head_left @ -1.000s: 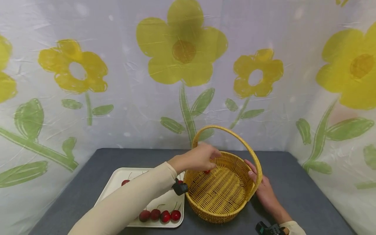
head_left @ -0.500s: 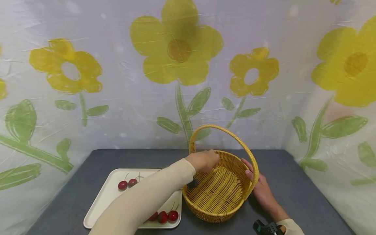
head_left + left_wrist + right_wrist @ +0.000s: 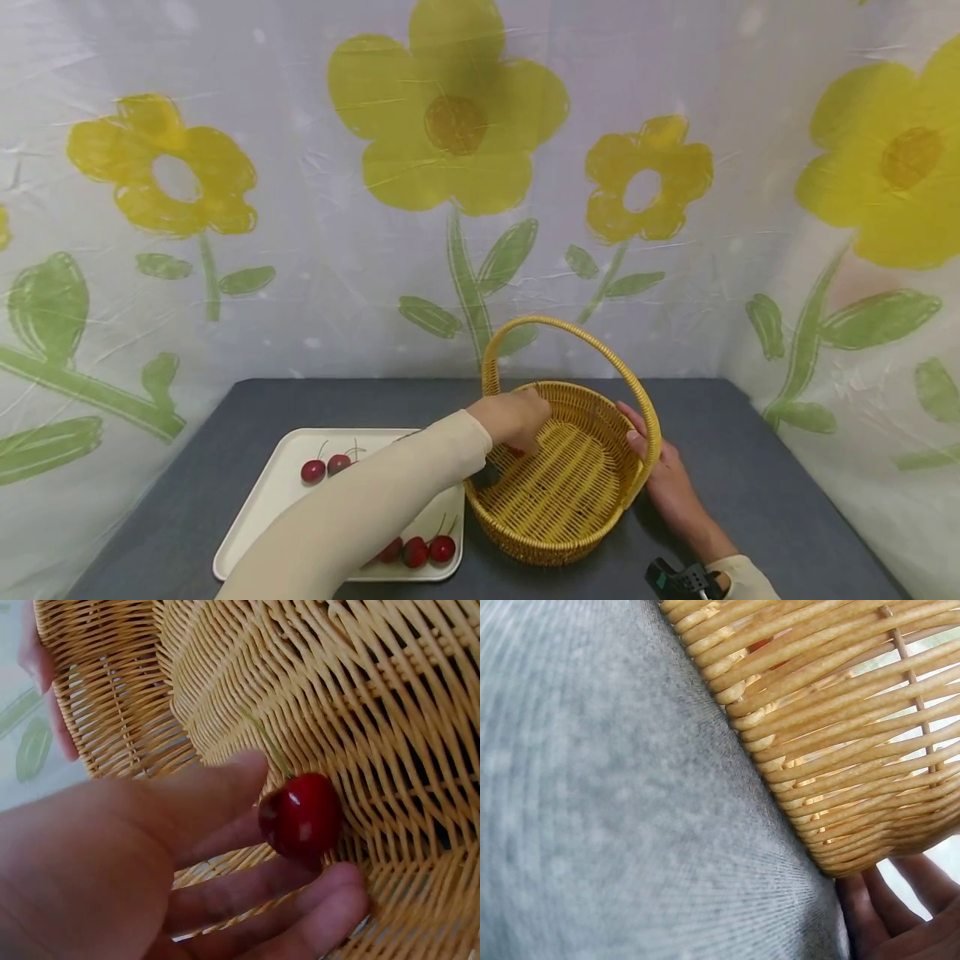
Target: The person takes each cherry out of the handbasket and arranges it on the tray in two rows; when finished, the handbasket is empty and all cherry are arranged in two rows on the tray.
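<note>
My left hand (image 3: 517, 417) reaches down inside the yellow wicker basket (image 3: 558, 546), near its left wall. In the left wrist view, the hand's thumb and curled fingers hold a glossy red cherry (image 3: 304, 817) with a thin green stem, close to the woven inside. Only a small red patch shows beneath the hand in the head view. Against the outer right side of the basket rests my right hand (image 3: 671, 483), its fingers extended beside the rim below the arched handle (image 3: 577, 333). Several cherries (image 3: 442, 549) lie on a white tray (image 3: 262, 508), partly covered by my left sleeve.
The tray stands just left of the basket on a dark grey tabletop (image 3: 705, 417). Behind the table hangs a pale sheet (image 3: 337, 333) printed with yellow flowers. A reddish spot (image 3: 765, 649) shows through the weave in the right wrist view.
My left hand has gone from above the basket's left rim down into it with the cherry, then shifted slightly left. The right hand stays at the basket's side.
</note>
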Demonstrator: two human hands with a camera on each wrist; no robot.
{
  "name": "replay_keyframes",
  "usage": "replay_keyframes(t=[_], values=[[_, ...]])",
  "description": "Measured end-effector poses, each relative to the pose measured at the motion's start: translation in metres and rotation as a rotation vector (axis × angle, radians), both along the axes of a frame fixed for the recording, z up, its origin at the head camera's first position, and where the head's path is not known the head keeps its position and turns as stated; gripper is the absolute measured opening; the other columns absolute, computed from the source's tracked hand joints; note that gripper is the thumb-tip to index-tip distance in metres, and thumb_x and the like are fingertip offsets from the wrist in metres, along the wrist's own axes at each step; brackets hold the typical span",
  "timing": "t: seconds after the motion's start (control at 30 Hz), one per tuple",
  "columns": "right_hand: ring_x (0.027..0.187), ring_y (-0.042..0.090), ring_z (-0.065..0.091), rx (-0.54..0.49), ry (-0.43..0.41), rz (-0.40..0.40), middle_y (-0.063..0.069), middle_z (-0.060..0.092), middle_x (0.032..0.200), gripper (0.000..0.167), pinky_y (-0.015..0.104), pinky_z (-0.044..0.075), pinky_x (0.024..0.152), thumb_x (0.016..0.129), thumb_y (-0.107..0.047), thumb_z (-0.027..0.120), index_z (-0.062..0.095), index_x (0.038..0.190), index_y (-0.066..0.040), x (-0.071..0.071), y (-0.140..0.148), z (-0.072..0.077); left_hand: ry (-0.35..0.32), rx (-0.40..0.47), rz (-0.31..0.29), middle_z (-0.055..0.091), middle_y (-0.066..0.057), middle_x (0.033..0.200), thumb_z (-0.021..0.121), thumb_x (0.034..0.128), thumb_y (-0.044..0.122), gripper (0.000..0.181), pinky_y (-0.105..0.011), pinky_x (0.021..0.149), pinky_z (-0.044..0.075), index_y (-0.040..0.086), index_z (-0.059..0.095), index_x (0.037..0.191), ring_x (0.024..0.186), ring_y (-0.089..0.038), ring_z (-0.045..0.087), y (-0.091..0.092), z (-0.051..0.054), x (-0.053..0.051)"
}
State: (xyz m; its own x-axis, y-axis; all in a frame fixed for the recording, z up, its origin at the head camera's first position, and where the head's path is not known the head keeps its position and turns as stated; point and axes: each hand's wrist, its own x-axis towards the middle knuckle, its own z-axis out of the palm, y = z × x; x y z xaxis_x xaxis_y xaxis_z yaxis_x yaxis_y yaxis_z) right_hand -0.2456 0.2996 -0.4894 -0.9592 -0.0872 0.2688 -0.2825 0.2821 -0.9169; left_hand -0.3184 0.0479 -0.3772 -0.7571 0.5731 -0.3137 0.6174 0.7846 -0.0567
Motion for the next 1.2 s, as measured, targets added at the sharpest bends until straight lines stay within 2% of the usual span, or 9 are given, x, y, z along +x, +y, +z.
replay_keyframes(t=[0.13, 0.23, 0.33, 0.5, 0.6, 0.77, 0.9, 1.07, 1.2], values=[[0.135, -0.005, 0.059, -0.005, -0.001, 0.007, 0.019, 0.053, 0.165, 0.052, 0.009, 0.048, 0.103, 0.12, -0.028, 0.045, 0.041, 0.17, -0.014, 0.0, 0.0, 0.001, -0.018, 0.029, -0.032, 0.054, 0.004, 0.076, 0.076, 0.1037, 0.019, 0.035, -0.026, 0.061, 0.04, 0.017, 0.062, 0.072, 0.064, -0.008, 0.045, -0.005, 0.003, -0.002], [0.135, -0.005, 0.059, -0.01, 0.009, 0.012, 0.019, 0.053, 0.165, 0.052, 0.01, 0.049, 0.102, 0.12, -0.027, 0.045, 0.04, 0.17, -0.012, -0.001, 0.001, 0.001, -0.036, 0.05, -0.092, 0.063, 0.007, 0.088, 0.072, 0.1037, 0.007, 0.02, -0.024, 0.064, 0.044, 0.018, 0.078, 0.089, 0.081, -0.007, 0.056, -0.008, 0.004, -0.002], [0.135, -0.006, 0.059, -0.012, 0.019, 0.015, 0.02, 0.053, 0.165, 0.053, 0.01, 0.049, 0.102, 0.12, -0.028, 0.045, 0.04, 0.17, -0.013, -0.002, 0.001, 0.0, -0.056, 0.073, -0.149, 0.07, 0.008, 0.104, 0.072, 0.1015, -0.002, 0.028, -0.022, 0.069, 0.048, 0.021, 0.085, 0.109, 0.096, -0.007, 0.06, -0.012, 0.004, -0.001], [0.135, -0.007, 0.058, -0.01, 0.019, 0.02, 0.019, 0.053, 0.166, 0.052, 0.009, 0.048, 0.103, 0.12, -0.03, 0.045, 0.041, 0.17, -0.015, -0.001, 0.002, 0.001, -0.094, 0.131, -0.184, 0.057, 0.01, 0.081, 0.074, 0.0982, -0.006, 0.025, -0.022, 0.063, 0.042, 0.017, 0.082, 0.09, 0.079, -0.007, 0.046, -0.018, 0.005, 0.001], [0.135, -0.008, 0.057, -0.014, 0.018, 0.02, 0.019, 0.052, 0.166, 0.052, 0.009, 0.048, 0.104, 0.12, -0.03, 0.044, 0.041, 0.17, -0.015, -0.001, 0.001, 0.001, -0.103, 0.207, -0.205, 0.068, 0.014, 0.09, 0.081, 0.0953, 0.001, 0.02, -0.022, 0.072, 0.053, 0.02, 0.085, 0.093, 0.09, -0.006, 0.058, -0.023, 0.01, 0.003], [0.135, -0.008, 0.058, -0.008, 0.014, 0.013, 0.019, 0.052, 0.166, 0.051, 0.008, 0.047, 0.103, 0.12, -0.029, 0.045, 0.042, 0.17, -0.016, -0.001, 0.001, 0.0, -0.129, 0.354, -0.285, 0.076, 0.014, 0.092, 0.088, 0.0916, 0.012, 0.01, -0.025, 0.087, 0.055, 0.02, 0.087, 0.097, 0.094, -0.006, 0.064, -0.034, 0.022, 0.008], [0.135, -0.006, 0.059, -0.01, 0.008, 0.016, 0.019, 0.053, 0.165, 0.051, 0.009, 0.048, 0.103, 0.12, -0.028, 0.045, 0.042, 0.17, -0.017, -0.001, 0.0, 0.0, -0.171, 0.507, -0.303, 0.078, 0.013, 0.099, 0.089, 0.0913, 0.015, 0.015, -0.022, 0.085, 0.057, 0.02, 0.087, 0.105, 0.091, -0.001, 0.069, -0.05, 0.034, 0.02], [0.134, -0.007, 0.058, -0.014, -0.014, -0.002, 0.018, 0.052, 0.167, 0.052, 0.009, 0.048, 0.103, 0.12, -0.03, 0.046, 0.041, 0.17, -0.015, -0.002, -0.001, 0.001, -0.269, 0.715, -0.242, 0.077, 0.008, 0.109, 0.086, 0.0923, 0.008, 0.021, -0.018, 0.085, 0.062, 0.016, 0.086, 0.111, 0.094, 0.002, 0.074, -0.087, 0.047, 0.046], [0.135, -0.009, 0.056, -0.014, -0.033, -0.016, 0.016, 0.051, 0.168, 0.052, 0.008, 0.047, 0.103, 0.12, -0.032, 0.046, 0.042, 0.17, -0.018, -0.002, -0.002, 0.002, -0.357, 0.881, -0.189, 0.076, 0.002, 0.114, 0.082, 0.0919, 0.001, 0.024, -0.023, 0.089, 0.065, 0.011, 0.085, 0.113, 0.101, -0.004, 0.077, -0.125, 0.051, 0.071]])
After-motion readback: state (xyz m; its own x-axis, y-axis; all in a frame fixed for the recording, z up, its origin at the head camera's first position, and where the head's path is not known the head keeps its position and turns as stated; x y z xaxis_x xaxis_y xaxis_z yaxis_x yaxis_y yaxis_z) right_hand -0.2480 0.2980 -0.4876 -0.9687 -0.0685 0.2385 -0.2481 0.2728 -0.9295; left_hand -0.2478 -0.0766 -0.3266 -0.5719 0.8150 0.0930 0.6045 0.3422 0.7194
